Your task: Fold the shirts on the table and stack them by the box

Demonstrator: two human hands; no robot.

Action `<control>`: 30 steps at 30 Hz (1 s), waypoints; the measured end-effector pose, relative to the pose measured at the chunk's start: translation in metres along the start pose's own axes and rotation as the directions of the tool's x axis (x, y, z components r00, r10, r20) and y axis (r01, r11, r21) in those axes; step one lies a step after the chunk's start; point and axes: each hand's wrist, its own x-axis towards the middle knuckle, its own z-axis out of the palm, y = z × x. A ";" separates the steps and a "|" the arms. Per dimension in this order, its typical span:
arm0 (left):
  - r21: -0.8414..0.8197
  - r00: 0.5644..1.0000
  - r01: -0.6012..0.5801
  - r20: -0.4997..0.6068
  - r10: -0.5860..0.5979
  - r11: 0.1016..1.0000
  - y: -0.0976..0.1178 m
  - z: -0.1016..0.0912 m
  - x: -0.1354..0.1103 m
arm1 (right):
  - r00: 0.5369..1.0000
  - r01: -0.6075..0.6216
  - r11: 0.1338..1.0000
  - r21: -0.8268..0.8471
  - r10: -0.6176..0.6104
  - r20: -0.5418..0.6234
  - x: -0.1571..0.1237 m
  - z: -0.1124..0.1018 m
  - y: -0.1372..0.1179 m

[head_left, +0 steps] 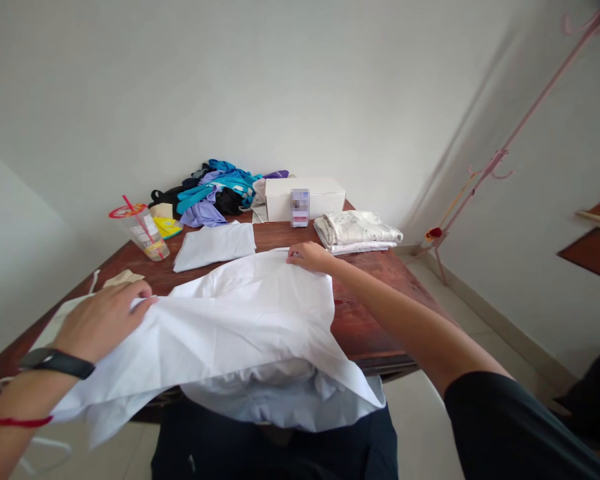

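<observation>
Left fingers (pixel 139 295): curled close together, closed on the left edge of the white garment (pixel 240 327).
Right fingers (pixel 295 256): bent down and pinching the garment's far edge.
Left hand (pixel 105 320): near and low at the left side, a dark band on the wrist.
Right hand (pixel 307 257): reaches farther out, arm nearly straight, near the garment's far middle.
Garment's place: spread on the table (pixel 380 280) between both hands, its near part hanging over the table's near edge.
Garment's lie: the held span runs on a slant from near left to far right; the loose bulk lies to the right of the left hand and nearer than the right hand.
Just beyond: a folded white cloth (pixel 215 245), apart from the garment.
Farther: a white box (pixel 305 195), a folded cream stack (pixel 357 232), a heap of coloured clothes (pixel 215 190), a plastic cup (pixel 147 235).
</observation>
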 end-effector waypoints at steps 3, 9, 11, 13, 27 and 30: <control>0.042 0.994 -0.109 -0.021 0.110 0.993 0.054 0.004 -0.013 | 0.992 -0.008 0.997 -0.072 -0.001 -0.126 -0.009 0.008 -0.014; -0.570 0.833 -0.400 0.100 0.544 0.718 0.194 -0.012 -0.031 | 0.926 -0.057 0.998 0.035 0.066 -0.372 -0.110 -0.012 -0.041; -0.686 0.814 -0.241 0.242 0.527 0.687 0.218 -0.014 -0.027 | 0.944 -0.169 0.977 0.128 0.198 -0.263 -0.167 -0.014 -0.058; -0.769 0.734 0.045 0.458 0.501 0.638 0.231 -0.012 -0.024 | 0.972 -0.220 0.965 0.142 0.228 -0.047 -0.222 -0.007 -0.076; -0.690 0.684 0.702 0.582 0.439 -0.178 0.279 0.033 -0.076 | 0.945 -0.325 0.931 -0.165 0.325 -0.028 -0.293 0.071 -0.122; -0.589 0.694 0.715 0.532 0.486 -0.377 0.286 0.032 -0.076 | 0.971 -0.237 0.967 -0.096 0.239 0.006 -0.287 0.071 -0.150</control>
